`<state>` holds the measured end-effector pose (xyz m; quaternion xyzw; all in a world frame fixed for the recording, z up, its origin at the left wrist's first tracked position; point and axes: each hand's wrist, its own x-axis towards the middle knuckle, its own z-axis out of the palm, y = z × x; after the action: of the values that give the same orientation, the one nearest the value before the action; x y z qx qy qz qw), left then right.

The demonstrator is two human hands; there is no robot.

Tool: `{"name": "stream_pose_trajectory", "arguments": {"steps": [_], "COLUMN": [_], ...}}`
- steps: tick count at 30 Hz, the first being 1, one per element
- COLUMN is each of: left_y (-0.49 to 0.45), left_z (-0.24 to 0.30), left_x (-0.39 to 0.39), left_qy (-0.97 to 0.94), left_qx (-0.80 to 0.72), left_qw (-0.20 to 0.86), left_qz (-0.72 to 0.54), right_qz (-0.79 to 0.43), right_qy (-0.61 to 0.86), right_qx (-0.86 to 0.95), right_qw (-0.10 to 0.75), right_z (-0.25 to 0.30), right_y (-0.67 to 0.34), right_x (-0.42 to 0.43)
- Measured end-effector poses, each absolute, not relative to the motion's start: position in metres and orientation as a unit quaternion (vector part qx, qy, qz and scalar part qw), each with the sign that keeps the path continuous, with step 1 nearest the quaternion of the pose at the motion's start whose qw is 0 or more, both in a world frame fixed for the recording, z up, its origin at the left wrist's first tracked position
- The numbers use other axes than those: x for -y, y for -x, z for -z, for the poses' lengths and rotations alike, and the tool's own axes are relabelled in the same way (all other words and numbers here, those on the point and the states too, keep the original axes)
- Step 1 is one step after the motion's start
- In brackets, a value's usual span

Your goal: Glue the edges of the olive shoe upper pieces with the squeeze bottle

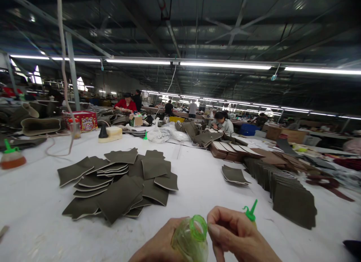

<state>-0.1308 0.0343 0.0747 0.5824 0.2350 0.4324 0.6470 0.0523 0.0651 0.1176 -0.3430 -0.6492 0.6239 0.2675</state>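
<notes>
Gripping bottle [183, 241] in left hand [160, 241], toward near edge of bench [194, 186] | pinching right hand [237, 232] beside neck [194, 235], cannot tell on what | probably working at neck; next, likely needing steadiness

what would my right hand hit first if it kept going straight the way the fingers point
Probably the green-necked bottle in your left hand: your right hand points at its rim, very close or touching; depth is unclear.
</notes>
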Motion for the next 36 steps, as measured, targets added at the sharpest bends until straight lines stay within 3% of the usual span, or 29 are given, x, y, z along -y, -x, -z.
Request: {"name": "stream_pose_trajectory", "arguments": {"steps": [4, 9, 15, 20, 26, 36], "left_y": [0.130, 0.127, 0.109, 0.102, 0.097, 0.105], "left_z": [-0.069, -0.038, -0.080, -0.091, -0.088, -0.089], "left_x": [-0.038, -0.052, -0.041, -0.042, -0.046, -0.050], "left_qy": [-0.588, -0.569, -0.610, -0.595, -0.583, -0.573], "left_qx": [-0.197, -0.283, -0.398, -0.380, -0.431, -0.369], "left_qw": [0.666, 0.576, 0.456, 0.518, 0.488, 0.540], "left_qz": [-0.415, -0.513, -0.511, -0.482, -0.485, -0.494], "right_qz": [-0.637, -0.564, -0.503, -0.458, -0.510, -0.509], "right_qy": [0.351, 0.352, 0.349, 0.367, 0.385, 0.351], "right_qx": [0.626, 0.670, 0.721, 0.748, 0.708, 0.693], "right_qw": [0.281, 0.331, 0.325, 0.309, 0.300, 0.371], "right_z": [-0.113, -0.114, -0.127, -0.129, -0.136, -0.146], "right_y": [-0.055, -0.057, -0.051, -0.053, -0.054, -0.073], "right_x": [-0.067, -0.073, -0.064, -0.062, -0.052, -0.062]}}
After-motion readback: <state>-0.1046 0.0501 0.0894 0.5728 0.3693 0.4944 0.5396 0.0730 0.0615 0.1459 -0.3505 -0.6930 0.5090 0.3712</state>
